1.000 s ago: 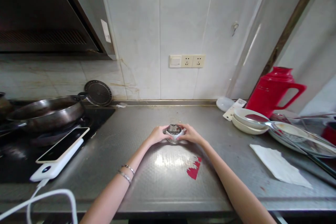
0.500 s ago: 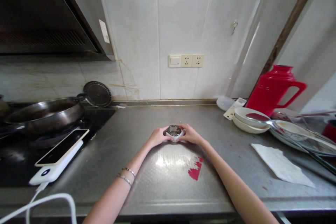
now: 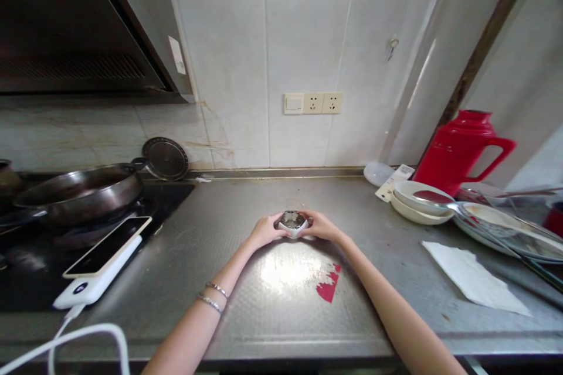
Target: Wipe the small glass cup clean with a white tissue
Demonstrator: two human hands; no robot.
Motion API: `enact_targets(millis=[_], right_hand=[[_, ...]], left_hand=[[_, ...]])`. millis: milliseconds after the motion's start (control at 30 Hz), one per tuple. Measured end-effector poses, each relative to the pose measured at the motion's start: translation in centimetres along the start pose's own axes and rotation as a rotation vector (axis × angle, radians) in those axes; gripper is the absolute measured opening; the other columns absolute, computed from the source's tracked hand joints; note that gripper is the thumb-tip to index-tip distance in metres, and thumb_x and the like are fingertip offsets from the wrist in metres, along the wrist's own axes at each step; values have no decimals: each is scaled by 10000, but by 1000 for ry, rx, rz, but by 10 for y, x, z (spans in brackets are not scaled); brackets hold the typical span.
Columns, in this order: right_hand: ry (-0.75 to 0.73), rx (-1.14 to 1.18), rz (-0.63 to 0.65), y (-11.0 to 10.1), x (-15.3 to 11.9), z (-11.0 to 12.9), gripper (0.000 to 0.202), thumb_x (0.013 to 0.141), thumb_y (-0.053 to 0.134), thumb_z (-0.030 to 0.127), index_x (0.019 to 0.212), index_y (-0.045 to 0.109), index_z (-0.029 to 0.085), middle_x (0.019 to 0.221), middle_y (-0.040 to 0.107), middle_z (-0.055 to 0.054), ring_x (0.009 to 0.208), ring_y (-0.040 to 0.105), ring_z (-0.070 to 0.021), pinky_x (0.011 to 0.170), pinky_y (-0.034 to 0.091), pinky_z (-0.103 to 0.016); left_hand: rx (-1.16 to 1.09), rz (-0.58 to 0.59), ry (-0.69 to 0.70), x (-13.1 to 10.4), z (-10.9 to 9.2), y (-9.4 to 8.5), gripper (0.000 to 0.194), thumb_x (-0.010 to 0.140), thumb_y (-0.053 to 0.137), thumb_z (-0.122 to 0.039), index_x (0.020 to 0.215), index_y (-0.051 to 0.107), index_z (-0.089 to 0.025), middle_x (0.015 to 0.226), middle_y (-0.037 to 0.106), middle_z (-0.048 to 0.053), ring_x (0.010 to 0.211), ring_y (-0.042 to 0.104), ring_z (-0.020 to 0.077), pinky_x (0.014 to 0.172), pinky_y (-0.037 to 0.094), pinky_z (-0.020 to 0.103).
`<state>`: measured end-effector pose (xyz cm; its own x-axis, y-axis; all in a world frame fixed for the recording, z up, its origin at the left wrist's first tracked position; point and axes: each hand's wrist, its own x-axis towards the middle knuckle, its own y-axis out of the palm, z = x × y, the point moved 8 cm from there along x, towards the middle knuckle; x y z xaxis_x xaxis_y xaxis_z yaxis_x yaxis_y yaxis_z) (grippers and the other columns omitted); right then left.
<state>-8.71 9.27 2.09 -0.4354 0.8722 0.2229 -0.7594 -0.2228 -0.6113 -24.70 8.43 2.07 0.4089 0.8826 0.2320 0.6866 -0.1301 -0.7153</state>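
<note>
Both my hands meet at the middle of the steel counter (image 3: 211, 281) around a small, round white object with a shiny, dark, metallic-looking top (image 3: 292, 221). Its exact kind is too small to make out. My left hand (image 3: 265, 231) grips its left side, thumb toward me and fingers curled behind. From the right, my right hand (image 3: 321, 226) holds it in the same manner. The fingers hide both sides of the object. A ragged red patch (image 3: 327, 291) lies on the counter between my forearms, nearer to me.
A pan (image 3: 92, 193) stands on the black hob at left, near a phone (image 3: 109, 246) on a white power bank (image 3: 99, 281) with a cable. On the right are stacked bowls (image 3: 420, 211), a red thermos (image 3: 457, 149), plates with utensils and a paper tissue (image 3: 475, 278).
My hands keep their hold on the small round object, which stays in place. The view has shifted very slightly.
</note>
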Motion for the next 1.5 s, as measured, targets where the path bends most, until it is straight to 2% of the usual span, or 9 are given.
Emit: enact_targets(millis=[300, 567, 733, 833, 900, 1033, 1133, 1300, 1500], right_hand=[[66, -87, 53, -24, -9, -7, 332, 660, 711, 427, 831, 745, 144, 766, 727, -55, 730, 639, -208, 683, 474, -287], [35, -69, 123, -12, -9, 7, 215, 687, 680, 360, 734, 740, 159, 660, 702, -17, 640, 609, -169, 609, 436, -252], [15, -64, 96, -17, -8, 17, 269, 714, 663, 413, 685, 733, 155, 636, 692, -23, 630, 598, -166, 597, 418, -252], [-33, -32, -8, -29, -7, 31, 309, 728, 658, 458, 692, 724, 158, 686, 704, -38, 668, 608, -172, 617, 426, -254], [-67, 5, -106, -38, -8, 40, 321, 736, 658, 475, 705, 717, 161, 722, 709, -49, 687, 614, -176, 617, 430, -254], [-112, 85, -294, -49, -13, 51, 329, 752, 655, 487, 727, 708, 163, 731, 709, -56, 681, 616, -177, 609, 437, -258], [-132, 101, -371, -49, -15, 56, 313, 753, 666, 474, 716, 703, 165, 711, 704, -49, 645, 609, -164, 585, 436, -249], [-179, 79, -352, -41, -14, 63, 279, 775, 660, 443, 704, 694, 176, 701, 701, -39, 649, 615, -158, 583, 443, -240], [-218, -27, -327, -36, -15, 67, 236, 815, 634, 386, 723, 695, 178, 728, 710, -43, 674, 623, -156, 595, 438, -236]], left_hand=[[87, -59, -28, -5, 4, -6, 813, 648, 737, -516, 1347, 463, -202, 1399, 482, 140, 1294, 445, 315, 1080, 319, 406], [127, -127, 66, -7, -8, -19, 764, 715, 691, -506, 1354, 446, -165, 1434, 436, 141, 1324, 411, 268, 1113, 302, 391], [170, -390, 135, -13, -22, -47, 314, 901, 474, -383, 1098, 614, -183, 1213, 606, 104, 1190, 513, 218, 1051, 373, 365], [180, -584, 123, -21, -28, -66, 281, 914, 429, -361, 900, 642, -178, 1003, 621, 105, 1031, 559, 218, 926, 449, 343], [149, -647, 123, -25, -32, -73, 279, 902, 449, -377, 840, 634, -178, 921, 610, 91, 926, 577, 201, 823, 480, 305], [63, -568, 192, -25, -44, -66, 274, 875, 501, -387, 778, 642, -173, 767, 633, 51, 715, 586, 149, 657, 472, 245], [-25, -487, 197, -22, -48, -54, 258, 821, 583, -397, 833, 686, -161, 809, 686, 69, 737, 618, 163, 618, 473, 243], [-494, -379, -39, -11, -27, -32, 392, 795, 609, -443, 1015, 693, -130, 1022, 714, 116, 888, 661, 222, 648, 525, 279], [-760, -301, -139, -7, -23, -18, 478, 749, 684, -348, 1149, 616, -97, 894, 743, 100, 784, 682, 187, 734, 532, 290]])
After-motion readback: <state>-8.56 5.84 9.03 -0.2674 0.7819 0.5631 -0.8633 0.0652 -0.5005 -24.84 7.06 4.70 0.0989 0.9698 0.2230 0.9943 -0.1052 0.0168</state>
